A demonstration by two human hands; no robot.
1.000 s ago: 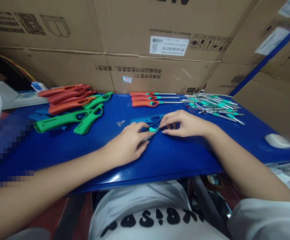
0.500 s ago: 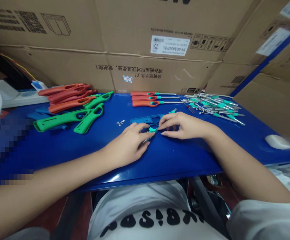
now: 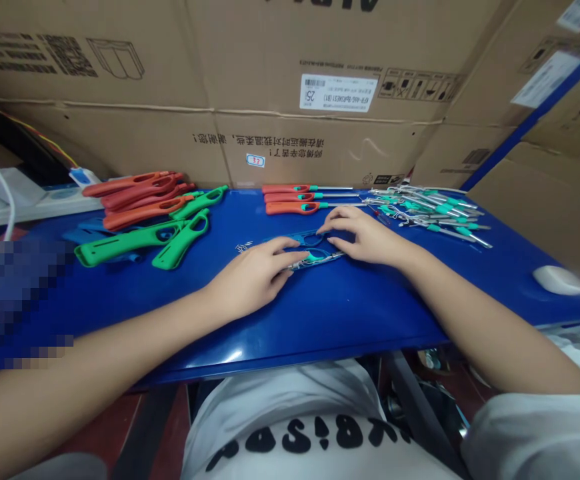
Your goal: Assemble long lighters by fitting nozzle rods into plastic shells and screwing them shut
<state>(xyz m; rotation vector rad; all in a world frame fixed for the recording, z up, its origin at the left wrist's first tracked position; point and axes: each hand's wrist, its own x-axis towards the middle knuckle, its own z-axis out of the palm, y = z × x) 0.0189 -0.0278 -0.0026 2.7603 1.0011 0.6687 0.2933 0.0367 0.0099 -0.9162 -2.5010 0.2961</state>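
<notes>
On the blue table (image 3: 350, 307) my left hand (image 3: 253, 275) lies with curled fingers, thumb and forefinger pinching the near end of a metal and teal lighter insert (image 3: 316, 257). A blue lighter shell half (image 3: 295, 238) lies flat just behind the insert. My right hand (image 3: 367, 237) rests at the shell's right end, fingers bent down onto it, thumb by the insert's tip. What sits under the right fingers is hidden.
Orange shells (image 3: 137, 193) and green shells (image 3: 135, 241) lie at the left. Three assembled orange lighters (image 3: 295, 199) lie at the back centre, and several loose teal inserts (image 3: 430, 210) at the right. Cardboard boxes (image 3: 290, 87) wall the back. A white object (image 3: 560, 280) sits far right.
My right hand has shifted a little away from me, onto the shell's right end. The insert has turned from slanted to lying nearly level along the shell. My left hand has barely moved.
</notes>
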